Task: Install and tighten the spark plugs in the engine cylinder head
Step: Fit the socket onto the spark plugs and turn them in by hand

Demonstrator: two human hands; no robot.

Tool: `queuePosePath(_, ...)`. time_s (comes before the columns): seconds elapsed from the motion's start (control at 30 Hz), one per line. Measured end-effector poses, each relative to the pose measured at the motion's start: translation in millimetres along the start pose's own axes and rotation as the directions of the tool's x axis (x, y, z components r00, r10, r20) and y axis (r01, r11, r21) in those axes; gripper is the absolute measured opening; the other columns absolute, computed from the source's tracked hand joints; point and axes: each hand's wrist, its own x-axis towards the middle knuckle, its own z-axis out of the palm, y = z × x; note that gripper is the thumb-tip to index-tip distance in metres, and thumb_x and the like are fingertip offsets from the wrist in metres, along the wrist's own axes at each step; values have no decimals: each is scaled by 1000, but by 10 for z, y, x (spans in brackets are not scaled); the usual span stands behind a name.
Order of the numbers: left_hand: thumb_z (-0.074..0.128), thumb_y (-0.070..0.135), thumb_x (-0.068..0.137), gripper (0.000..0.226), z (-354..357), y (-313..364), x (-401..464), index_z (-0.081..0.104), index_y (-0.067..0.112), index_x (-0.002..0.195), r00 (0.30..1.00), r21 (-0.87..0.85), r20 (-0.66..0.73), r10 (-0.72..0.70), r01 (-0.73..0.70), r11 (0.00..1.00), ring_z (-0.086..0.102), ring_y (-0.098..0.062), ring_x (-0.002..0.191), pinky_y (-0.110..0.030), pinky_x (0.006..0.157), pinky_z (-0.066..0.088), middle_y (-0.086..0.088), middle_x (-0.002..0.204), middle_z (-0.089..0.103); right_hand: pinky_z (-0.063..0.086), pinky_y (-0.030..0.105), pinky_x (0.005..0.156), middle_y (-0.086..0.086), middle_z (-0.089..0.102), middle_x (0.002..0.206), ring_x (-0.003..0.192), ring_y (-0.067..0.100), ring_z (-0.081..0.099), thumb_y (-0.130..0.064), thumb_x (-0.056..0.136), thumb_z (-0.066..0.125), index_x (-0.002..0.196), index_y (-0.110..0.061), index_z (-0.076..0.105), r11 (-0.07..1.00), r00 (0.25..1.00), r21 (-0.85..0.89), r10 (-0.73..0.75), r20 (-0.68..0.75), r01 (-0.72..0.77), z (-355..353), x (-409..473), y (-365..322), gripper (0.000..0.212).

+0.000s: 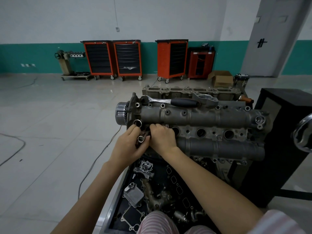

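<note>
The grey engine cylinder head [202, 115] lies across the stand, with a row of round spark plug wells [201, 132] along its middle. My left hand [130, 146] grips a shiny metal socket [140, 139], its open end facing up toward me. My right hand [162, 135] has its fingers curled over the leftmost well, and whatever they hold is hidden. A ratchet wrench [168, 100] with a black handle lies on top of the head at the back. No spark plug shows.
A black tray [118, 200] below the head holds several loose engine parts and gaskets. A second cylinder head [190, 92] lies behind. A black stand [278, 132] is at the right. Red tool carts [113, 59] line the far wall. Cables cross the tiled floor [50, 132].
</note>
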Motion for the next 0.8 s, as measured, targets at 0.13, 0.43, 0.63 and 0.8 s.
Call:
queuePosePath(0.13, 47, 30, 85, 29, 10, 23, -10, 43, 4, 72, 999, -32, 1, -38, 38, 999, 36, -14, 59, -29, 50, 34, -3, 73, 42, 31, 33, 60, 15, 61, 97, 88, 34, 58, -31, 83, 52, 95, -4, 54, 1000, 1000, 1, -21, -16, 21, 21, -18, -3, 30)
queuePosePath(0.43, 71, 25, 74, 40, 64, 57, 51, 41, 9, 54, 996, 66, -65, -67, 71, 995, 34, -11, 47, -15, 46, 27, 6, 61, 34, 31, 31, 59, 13, 62, 91, 89, 32, 58, -21, 88, 50, 85, -3, 63, 998, 998, 65, 28, -48, -24, 1, -45, -3, 22)
queuePosePath(0.63, 52, 33, 85, 38, 127, 48, 41, 46, 8, 55, 994, 158, -95, -53, 68, 985, 40, -17, 42, -22, 39, 29, -2, 56, 44, 33, 31, 58, 15, 61, 85, 82, 32, 59, -20, 85, 52, 79, -2, 62, 993, 997, 111, 44, -63, -36, -9, -66, -29, 22)
queuePosePath(0.8, 46, 35, 85, 30, 70, 33, 37, 40, 11, 69, 998, 154, -3, -67, 67, 986, 33, -11, 49, -18, 44, 21, 6, 68, 36, 38, 32, 55, 13, 59, 79, 74, 30, 57, -17, 73, 61, 77, -4, 56, 999, 995, 29, -25, -96, 28, -80, -48, -45, 15)
